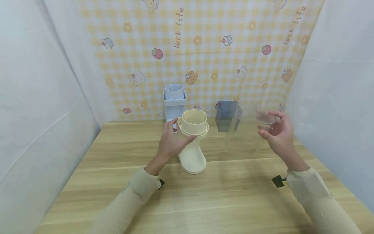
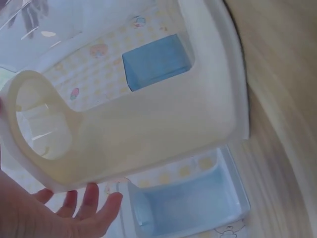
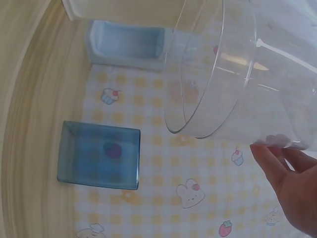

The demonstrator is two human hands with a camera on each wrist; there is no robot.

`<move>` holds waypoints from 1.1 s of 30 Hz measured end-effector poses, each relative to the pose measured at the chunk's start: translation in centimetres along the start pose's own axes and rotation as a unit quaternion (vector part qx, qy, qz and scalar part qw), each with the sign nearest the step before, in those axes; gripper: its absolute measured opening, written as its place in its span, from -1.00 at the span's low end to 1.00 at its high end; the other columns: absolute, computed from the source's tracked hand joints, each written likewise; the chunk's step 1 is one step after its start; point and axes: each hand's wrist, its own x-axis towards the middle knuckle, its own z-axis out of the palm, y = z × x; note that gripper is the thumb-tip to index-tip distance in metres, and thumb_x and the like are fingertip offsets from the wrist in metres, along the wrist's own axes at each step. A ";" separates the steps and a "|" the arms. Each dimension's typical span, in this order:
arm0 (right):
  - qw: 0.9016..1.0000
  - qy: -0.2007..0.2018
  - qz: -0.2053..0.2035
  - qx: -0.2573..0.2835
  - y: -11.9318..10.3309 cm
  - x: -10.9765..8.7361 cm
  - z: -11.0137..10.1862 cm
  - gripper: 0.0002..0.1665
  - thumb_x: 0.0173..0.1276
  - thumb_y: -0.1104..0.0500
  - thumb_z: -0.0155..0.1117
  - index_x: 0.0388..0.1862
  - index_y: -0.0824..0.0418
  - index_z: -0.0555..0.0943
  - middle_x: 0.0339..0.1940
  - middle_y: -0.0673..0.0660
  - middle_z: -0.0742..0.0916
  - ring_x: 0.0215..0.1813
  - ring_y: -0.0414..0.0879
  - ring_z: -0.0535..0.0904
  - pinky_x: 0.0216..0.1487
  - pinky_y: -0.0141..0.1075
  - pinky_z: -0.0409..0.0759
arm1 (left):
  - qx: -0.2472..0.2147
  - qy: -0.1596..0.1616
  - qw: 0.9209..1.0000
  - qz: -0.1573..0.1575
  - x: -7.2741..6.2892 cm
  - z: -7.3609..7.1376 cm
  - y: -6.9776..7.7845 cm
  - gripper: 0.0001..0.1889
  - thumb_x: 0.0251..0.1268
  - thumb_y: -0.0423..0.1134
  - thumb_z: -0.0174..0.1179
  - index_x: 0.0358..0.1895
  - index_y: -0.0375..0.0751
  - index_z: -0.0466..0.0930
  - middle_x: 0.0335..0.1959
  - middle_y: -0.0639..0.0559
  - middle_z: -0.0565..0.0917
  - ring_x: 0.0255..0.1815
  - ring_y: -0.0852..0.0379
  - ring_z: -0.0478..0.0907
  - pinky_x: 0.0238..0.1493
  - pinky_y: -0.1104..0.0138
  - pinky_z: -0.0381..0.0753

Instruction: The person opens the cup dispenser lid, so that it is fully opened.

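A cream stand (image 1: 192, 159), with a rounded foot and a ring at its top, stands upright on the table. A cream round cup-like collar (image 1: 194, 121) sits in that ring. My left hand (image 1: 171, 141) grips the ring from the left, thumb across the front; in the left wrist view its fingers (image 2: 89, 201) curl at the ring's edge. To the right, my right hand (image 1: 279, 133) pinches one end of a clear see-through container (image 1: 242, 133). The right wrist view shows this container (image 3: 233, 94) held sideways, its wide round collar facing away from my fingers.
Behind the cream stand is a pale blue stand (image 1: 175, 109) with a blue round collar (image 1: 174, 91) on top. A translucent dark blue box (image 1: 226, 117) stands at the back, near the patterned cloth (image 1: 198, 61). White curtains flank the wooden table (image 1: 187, 201).
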 end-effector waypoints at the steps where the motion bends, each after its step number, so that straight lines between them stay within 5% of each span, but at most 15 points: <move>1: 1.000 -0.004 0.006 -0.001 0.1 -0.2 -0.1 -0.33 0.13 0.54 0.42 0.19 0.48 0.34 0.11 0.33 0.62 0.00 -0.01 0.69 -0.04 -0.26 0.67 | 0.005 -0.005 1.000 -0.008 0.1 0.1 0.2 0.07 -0.04 0.26 0.43 0.46 -0.30 0.18 0.33 -0.19 0.33 0.13 -0.18 0.47 -0.01 0.01 0.58; 13: 0.993 -0.010 0.085 -0.083 1.6 -1.9 -1.0 -0.28 0.02 0.73 0.31 0.18 0.60 0.29 0.19 0.31 0.62 0.13 -0.05 0.62 0.05 -0.36 0.63 | -0.007 -0.044 0.999 0.014 1.0 1.2 0.8 0.05 0.13 0.31 0.30 0.52 -0.30 0.13 0.45 -0.23 0.28 0.37 -0.16 0.33 0.25 -0.08 0.45; 24: 0.977 -0.032 0.151 -0.150 3.9 -3.3 -2.6 -0.30 0.06 0.68 0.33 0.17 0.60 0.24 0.21 0.07 0.67 0.15 -0.18 0.61 0.02 -0.42 0.61 | -0.021 -0.034 0.999 0.008 2.4 2.3 0.7 0.00 0.10 0.29 0.35 0.48 -0.29 0.24 0.48 -0.19 0.30 0.47 -0.16 0.25 0.35 -0.07 0.34; 33: 0.961 -0.041 0.187 -0.201 5.3 -3.9 -3.0 -0.31 0.11 0.56 0.42 0.15 0.53 0.26 0.25 0.01 0.63 0.22 -0.14 0.57 0.07 -0.42 0.59 | -0.049 -0.040 0.998 -0.003 3.6 2.7 0.8 -0.02 0.10 0.18 0.41 0.47 -0.35 0.25 0.46 -0.18 0.33 0.33 -0.22 0.43 0.28 0.00 0.45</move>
